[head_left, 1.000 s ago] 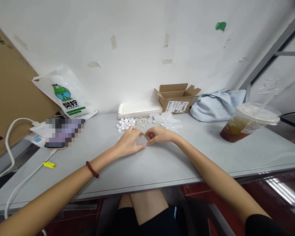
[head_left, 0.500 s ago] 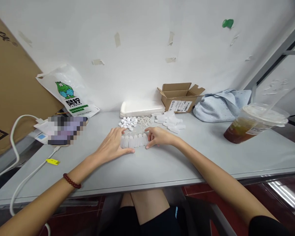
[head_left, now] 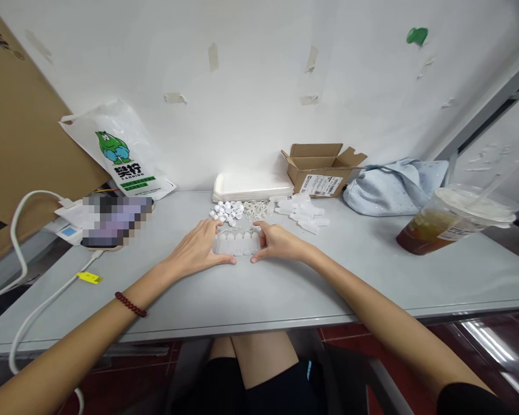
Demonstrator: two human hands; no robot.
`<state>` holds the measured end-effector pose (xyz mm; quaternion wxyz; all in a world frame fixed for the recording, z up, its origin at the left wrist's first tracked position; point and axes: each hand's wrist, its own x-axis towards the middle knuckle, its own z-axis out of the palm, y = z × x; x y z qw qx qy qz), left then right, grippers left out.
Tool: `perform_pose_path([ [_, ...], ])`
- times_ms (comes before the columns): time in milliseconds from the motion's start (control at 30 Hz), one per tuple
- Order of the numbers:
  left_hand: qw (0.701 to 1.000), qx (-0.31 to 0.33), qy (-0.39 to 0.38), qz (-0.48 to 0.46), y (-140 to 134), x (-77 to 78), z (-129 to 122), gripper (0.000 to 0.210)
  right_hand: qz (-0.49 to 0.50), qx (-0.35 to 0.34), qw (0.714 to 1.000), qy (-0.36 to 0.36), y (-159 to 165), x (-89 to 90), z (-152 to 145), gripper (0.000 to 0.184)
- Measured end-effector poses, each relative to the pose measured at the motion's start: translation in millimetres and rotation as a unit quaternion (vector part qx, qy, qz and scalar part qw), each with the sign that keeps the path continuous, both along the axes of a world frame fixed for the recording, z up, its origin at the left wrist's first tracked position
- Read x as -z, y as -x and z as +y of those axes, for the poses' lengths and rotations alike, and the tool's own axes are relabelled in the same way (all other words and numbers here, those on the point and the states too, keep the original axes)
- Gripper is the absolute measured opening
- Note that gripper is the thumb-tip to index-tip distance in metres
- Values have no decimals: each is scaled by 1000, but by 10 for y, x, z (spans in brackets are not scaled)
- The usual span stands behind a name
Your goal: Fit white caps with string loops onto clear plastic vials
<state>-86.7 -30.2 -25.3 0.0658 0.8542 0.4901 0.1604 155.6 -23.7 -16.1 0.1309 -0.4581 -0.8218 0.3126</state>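
1. The row (head_left: pixel 237 244) of clear white pieces is lying flat on the table (head_left: pixel 285 294), between the two hands. Its long axis is running left to right, roughly along the table's near edge, while each piece is pointing away from the person.
2. The left hand (head_left: pixel 194 248) is bracketing the row's left end: thumb and forefinger are standing spread, thumb along the near edge, forefinger by the far corner.
3. The right hand (head_left: pixel 281 241) is mirroring this at the right end, thumb and forefinger curved and apart. Neither hand is clearly nearer; whether every fingertip is touching, I cannot tell.
4. Beyond the row, caps (head_left: pixel 229 211), loops (head_left: pixel 255 209) and loose pieces (head_left: pixel 303 212) are lying in piles, the caps nearer the left hand, the loose pieces nearer the right.
5. The bag (head_left: pixel 121 153) is showing "FANNING" under two large Chinese characters and a green cartoon figure; the lettering on its green bands is too small to read.
6. The box (head_left: pixel 318 167) is carrying a white label with barcodes, its print unreadable.
7. The carton (head_left: pixel 30 132) is showing dark characters, partly cut off, and an ® mark.
8. The cup (head_left: pixel 432 225) is bearing a label too small to read.
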Motion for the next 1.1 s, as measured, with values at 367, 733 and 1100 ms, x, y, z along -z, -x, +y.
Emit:
perform_pose_path([
  [367, 999, 27, -44, -2, 13, 26, 53, 78, -13, -3, 1000, -14, 9, -18, -12, 96],
  [733, 997, 35, -72, 4, 26, -29, 13, 75, -5, 0, 1000, -9, -26, -24, 3, 96],
  [1100, 996, 22, -76, -47, -193, -208, 140, 28, 78, 119, 984, -110, -203, -125, 134, 48],
])
